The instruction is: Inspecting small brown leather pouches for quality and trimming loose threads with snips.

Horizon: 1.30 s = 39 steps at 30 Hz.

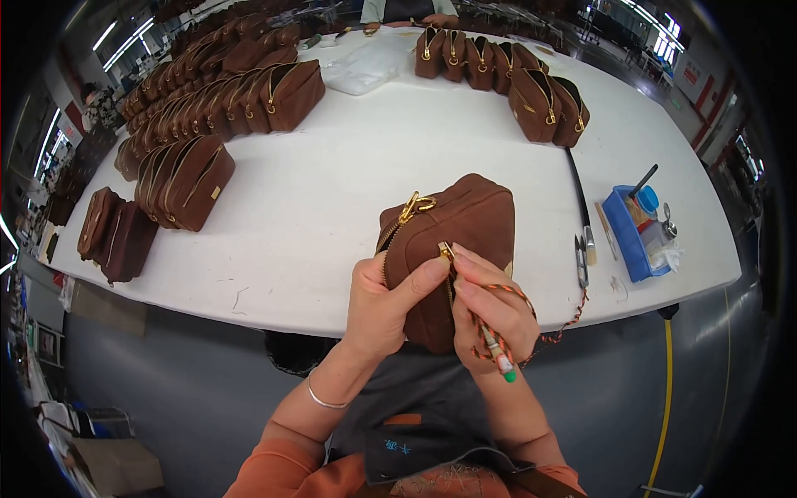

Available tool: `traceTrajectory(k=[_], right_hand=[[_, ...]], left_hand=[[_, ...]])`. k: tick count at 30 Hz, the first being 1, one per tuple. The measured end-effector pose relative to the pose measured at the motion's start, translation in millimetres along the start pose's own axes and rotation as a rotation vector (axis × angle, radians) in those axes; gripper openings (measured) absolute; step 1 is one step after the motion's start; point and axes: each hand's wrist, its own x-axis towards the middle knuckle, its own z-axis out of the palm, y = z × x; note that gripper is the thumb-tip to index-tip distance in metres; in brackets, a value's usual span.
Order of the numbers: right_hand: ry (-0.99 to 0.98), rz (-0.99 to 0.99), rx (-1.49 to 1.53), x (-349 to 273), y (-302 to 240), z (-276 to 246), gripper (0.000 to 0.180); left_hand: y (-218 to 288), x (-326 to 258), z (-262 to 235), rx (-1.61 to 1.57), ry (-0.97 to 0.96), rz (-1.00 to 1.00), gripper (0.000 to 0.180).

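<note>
A brown pouch (pixel 486 216) stands tilted on the near edge of the white table, a gold ring and zipper slider (pixel 415 206) at its top left. My left hand (pixel 378 303) is closed on its left side, thumb pressed beside a short front zipper. The fingertips of my right hand (pixel 498 319) pinch at the small gold zipper pull (pixel 447 251) there. Held in that same hand is a slim pen-like tool (pixel 502 361) with a green end. An orange-and-black cord (pixel 573 319) loops round the hand and runs to thread snips (pixel 581 261) on the table.
Rows of brown pouches (pixel 212 104) fill the far left, with more pouches (pixel 548 108) at the far right. A blue tray (pixel 618 228) with bottles sits right, near a black-handled brush (pixel 589 241). Across the table (pixel 332 183) sits another person (pixel 407 12).
</note>
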Motion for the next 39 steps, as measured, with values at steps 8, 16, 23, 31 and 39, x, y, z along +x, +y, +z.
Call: traceTrajectory(k=[8,16,23,31,39], right_hand=[[-0.042,0.085,-0.015,7,10,5,0.028],[0.105,1.079,0.259,-27,-13,-39,0.01],[-0.117,1.464,0.409,-59,-23,-34,0.026],[0.0,1.458,0.491,-65,-22,-40,0.024],[0.024,1.453,0.522,-64,-24,-39,0.021]], left_hand=[[-10,17,-22,-0.101,0.143,-0.014,0.029],[-8,31,-74,-0.36,0.456,-0.233,0.039],[-11,15,-64,-0.482,0.338,-0.372,0.044],[-13,1,-74,-0.714,0.28,-0.375,0.054],[-20,0,-86,-0.792,0.178,-0.374,0.055]])
